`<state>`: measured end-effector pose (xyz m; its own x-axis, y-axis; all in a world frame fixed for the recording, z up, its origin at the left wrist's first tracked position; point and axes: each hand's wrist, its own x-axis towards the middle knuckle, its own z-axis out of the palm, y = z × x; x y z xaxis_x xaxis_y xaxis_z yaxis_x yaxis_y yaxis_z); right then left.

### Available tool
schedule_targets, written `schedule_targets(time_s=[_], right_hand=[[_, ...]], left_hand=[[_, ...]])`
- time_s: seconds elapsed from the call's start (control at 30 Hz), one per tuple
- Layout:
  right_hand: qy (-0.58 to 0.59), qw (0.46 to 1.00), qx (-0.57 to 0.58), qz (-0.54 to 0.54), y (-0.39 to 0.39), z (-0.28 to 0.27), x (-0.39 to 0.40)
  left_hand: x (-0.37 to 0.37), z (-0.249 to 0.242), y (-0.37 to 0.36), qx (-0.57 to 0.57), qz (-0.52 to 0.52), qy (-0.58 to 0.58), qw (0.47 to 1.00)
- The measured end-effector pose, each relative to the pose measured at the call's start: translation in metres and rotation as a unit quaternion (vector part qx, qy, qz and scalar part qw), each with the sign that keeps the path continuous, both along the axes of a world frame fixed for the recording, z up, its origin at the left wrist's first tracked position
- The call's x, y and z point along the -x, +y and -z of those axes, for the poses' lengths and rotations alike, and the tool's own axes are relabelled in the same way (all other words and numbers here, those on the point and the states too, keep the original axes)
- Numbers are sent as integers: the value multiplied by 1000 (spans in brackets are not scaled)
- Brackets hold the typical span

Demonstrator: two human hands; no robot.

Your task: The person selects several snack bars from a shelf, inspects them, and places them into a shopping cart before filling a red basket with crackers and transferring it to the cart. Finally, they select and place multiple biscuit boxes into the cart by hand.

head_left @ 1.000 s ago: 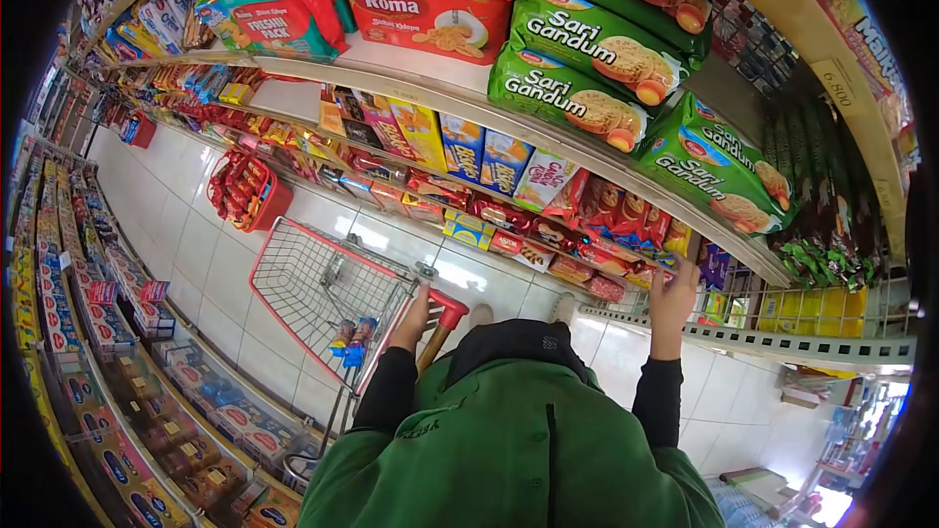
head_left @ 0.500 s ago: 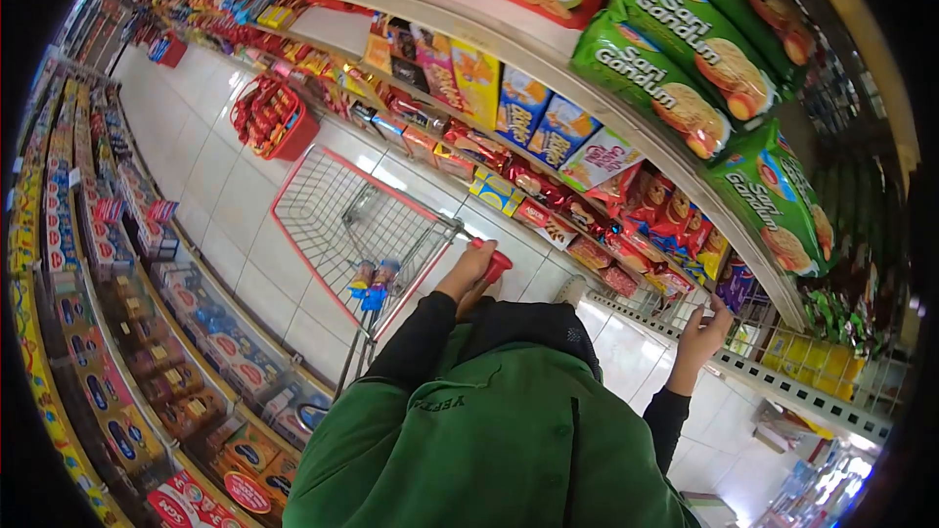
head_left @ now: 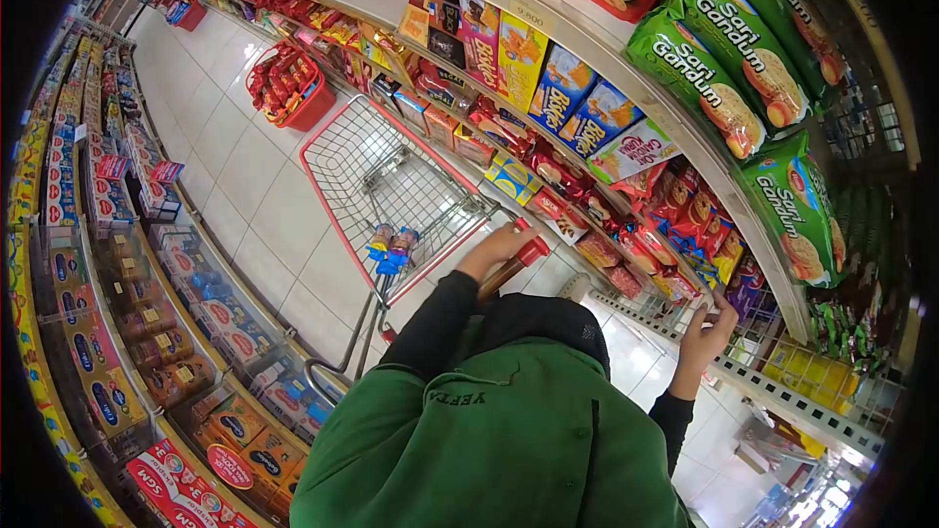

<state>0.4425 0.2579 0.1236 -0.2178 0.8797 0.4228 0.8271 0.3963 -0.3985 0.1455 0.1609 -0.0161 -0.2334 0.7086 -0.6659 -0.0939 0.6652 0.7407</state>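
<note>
My left hand (head_left: 497, 252) is wrapped round the red handle (head_left: 531, 252) of a shopping cart (head_left: 391, 176). Inside the wire basket, at the end near me, lie small items with blue parts (head_left: 393, 248). On the right, my right hand (head_left: 708, 334) is raised beside the lower snack shelf, its fingers apart. Its fingertips are close to a yellow and blue packet (head_left: 724, 259) at the shelf edge; whether they touch it is unclear. No object shows in that hand.
Green bread packs (head_left: 709, 88) fill the upper right shelf. Biscuit boxes (head_left: 558, 88) stand on the shelf below. Beyond the cart, a red basket (head_left: 311, 106) of red packets sits on the tiled floor (head_left: 230, 147). Stocked shelves (head_left: 147, 323) line the left side.
The cart and my left hand on its handle appear farther right in view. The shelves have shifted in view too. My right hand stays beside the snack shelf, its fingers slightly changed in pose.
</note>
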Motion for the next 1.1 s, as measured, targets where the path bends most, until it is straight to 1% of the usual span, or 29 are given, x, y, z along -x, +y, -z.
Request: schedule_targets(time_s=[0.03, 0.1, 0.13, 0.17, 0.2, 0.23, 0.27, 0.3, 0.33, 0.37, 0.4, 0.43, 0.47, 0.5, 0.53, 0.57, 0.6, 0.7, 0.73, 0.83, 0.87, 0.97, 1.0, 1.03, 1.1], right_hand=[[-6, 1000, -6, -3, -3, -1, -5], [7, 999, 22, 27, -11, 0, -14], [14, 998, 36, 42, -16, 1, -19], [13, 998, 42, 47, -19, 6, -26], [12, 997, 49, 52, -22, 13, -34], [12, 997, 55, 58, -25, 17, -40], [20, 995, 71, 68, -30, 18, -39], [14, 994, 77, 71, -33, 24, -44], [7, 994, 82, 75, -36, 34, -51], [-1, 993, 86, 79, -40, 42, -57], [-38, 993, 82, 79, -46, 47, -61], [-74, 980, 137, 122, -52, 59, -73], [-93, 972, 168, 132, -60, 68, -83], [-112, 963, 199, 143, -69, 75, -91], [-145, 959, 199, 137, -78, 86, -104], [-180, 954, 202, 131, -89, 95, -118], [-181, 941, 243, 148, -98, 97, -127], [-215, 896, 327, 211, -120, 105, -156], [-226, 891, 327, 220, -127, 107, -163], [-228, 866, 358, 262, -135, 103, -169], [-219, 861, 366, 275, -135, 98, -162], [-197, 877, 354, 257, -135, 109, -163], [-188, 881, 352, 256, -134, 113, -161], [-172, 888, 351, 242, -134, 122, -162], [-139, 903, 346, 214, -134, 139, -166]], left_hand=[[14, 19, -10, 26, 31, -31, 999], [49, 25, -39, 62, -41, -164, 984], [64, 38, -60, 48, -116, -147, 981], [79, 60, -80, 57, -189, -70, 978], [91, 85, -103, 49, -133, 139, 980], [103, 109, -126, 85, -87, 357, 926], [112, 147, -148, 126, -222, 262, 931], [112, 160, -163, 73, -184, 337, 920], [112, 172, -179, 25, -147, 416, 897], [111, 180, -189, 43, -112, 428, 896], [109, 183, -195, 80, -88, 421, 899], [106, 184, -197, 100, -82, 415, 900], [106, 186, -196, 115, -87, 412, 900], [105, 182, -190, 107, -103, 412, 899], [104, 177, -184, 98, -119, 413, 898], [103, 179, -182, 80, -125, 453, 879], [103, 180, -180, 64, -130, 492, 858], [112, 182, -172, 168, -137, 374, 902], [112, 176, -167, 233, -50, 403, 883], [111, 171, -154, 255, -48, 409, 875], [100, 125, -139, 238, -52, 413, 877], [98, 103, -135, 233, -92, 323, 913], [102, 152, -153, 121, -161, 396, 896], [106, 198, -170, 9, -204, 467, 860], [96, 175, -161, 12, -357, 305, 883]])
